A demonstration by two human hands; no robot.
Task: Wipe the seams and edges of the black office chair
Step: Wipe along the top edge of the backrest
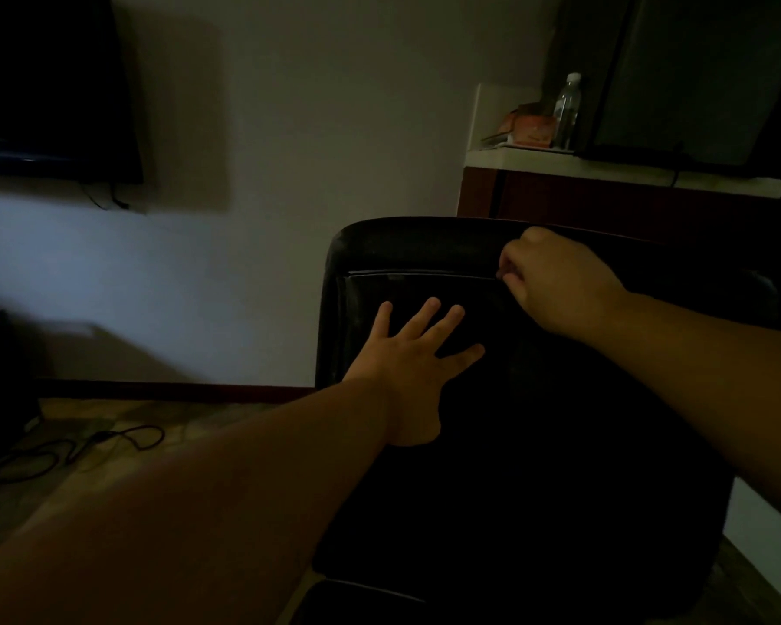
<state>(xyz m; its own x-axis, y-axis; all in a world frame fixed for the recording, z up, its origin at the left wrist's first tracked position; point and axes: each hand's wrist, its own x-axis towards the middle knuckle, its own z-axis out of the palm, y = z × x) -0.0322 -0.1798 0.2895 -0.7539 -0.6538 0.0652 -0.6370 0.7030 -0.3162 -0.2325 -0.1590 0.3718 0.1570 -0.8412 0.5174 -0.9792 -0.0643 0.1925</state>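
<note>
Left hand point(413, 349), fingers spread, braces the chair point(406, 250) mid-frame; right hand point(555, 281), curled, works the seam point(420, 275), contents unclear.

Dim room: pale wall point(312, 128), wall-mounted TV point(50, 83), perhaps tiled floor point(154, 417), cable point(86, 444).
</note>
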